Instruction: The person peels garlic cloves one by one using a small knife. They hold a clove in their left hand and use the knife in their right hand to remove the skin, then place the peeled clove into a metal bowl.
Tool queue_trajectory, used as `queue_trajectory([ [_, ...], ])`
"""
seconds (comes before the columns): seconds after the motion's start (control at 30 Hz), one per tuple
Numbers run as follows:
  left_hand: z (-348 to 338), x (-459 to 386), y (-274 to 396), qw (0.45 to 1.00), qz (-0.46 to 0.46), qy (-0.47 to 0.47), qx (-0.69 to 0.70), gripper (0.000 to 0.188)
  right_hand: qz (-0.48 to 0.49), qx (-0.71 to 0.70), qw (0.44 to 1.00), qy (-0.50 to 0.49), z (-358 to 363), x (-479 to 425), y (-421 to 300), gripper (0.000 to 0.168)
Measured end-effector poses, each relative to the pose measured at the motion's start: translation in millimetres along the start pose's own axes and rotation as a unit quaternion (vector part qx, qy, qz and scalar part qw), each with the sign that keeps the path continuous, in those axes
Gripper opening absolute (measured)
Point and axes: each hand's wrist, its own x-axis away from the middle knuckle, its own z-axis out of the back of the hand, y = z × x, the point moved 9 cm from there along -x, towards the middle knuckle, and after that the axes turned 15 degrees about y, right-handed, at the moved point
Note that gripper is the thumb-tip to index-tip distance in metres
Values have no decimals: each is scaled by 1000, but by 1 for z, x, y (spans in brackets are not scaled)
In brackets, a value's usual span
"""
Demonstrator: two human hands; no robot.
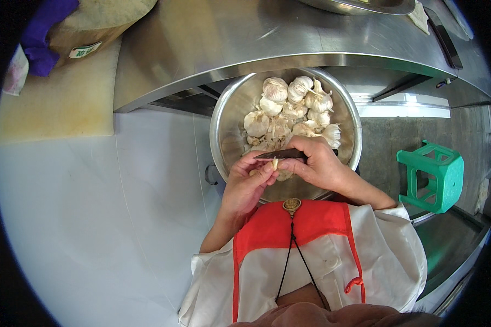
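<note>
My left hand (251,175) pinches a pale garlic clove (275,163) between thumb and fingertips. Another bit of garlic shows within its curled fingers. My right hand (317,163) grips a small dark-bladed knife (282,154), its tip pointing left just above the clove. The right thumb is close beside the clove; whether it touches cannot be told. Both hands are over the near part of a large stainless steel bowl (217,135). Several whole garlic bulbs (275,90) lie inside, most heaped toward the far side, with loose papery skins among them.
Beyond the bowl runs a stainless steel counter (229,36), bearing a metal pan (360,7) and a dark-handled object (444,36). At far left, a thick round chopping block (102,24) and purple cloth (45,36) rest on a yellowish board (65,114). A green plastic stool (446,180) is at right.
</note>
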Motion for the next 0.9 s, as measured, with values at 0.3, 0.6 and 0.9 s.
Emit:
queue_trajectory([
  [0.3,-3,1,-1,1000,3,-7,0,18,-2,-14,1000,-16,-1,0,-5,28],
  [0.6,-6,3,2,999,-8,-18,-27,17,56,13,998,-18,-4,1,-7,28],
  [0.9,-3,4,8,997,-62,-4,-44,16,98,30,995,-20,-8,4,-10,25],
])
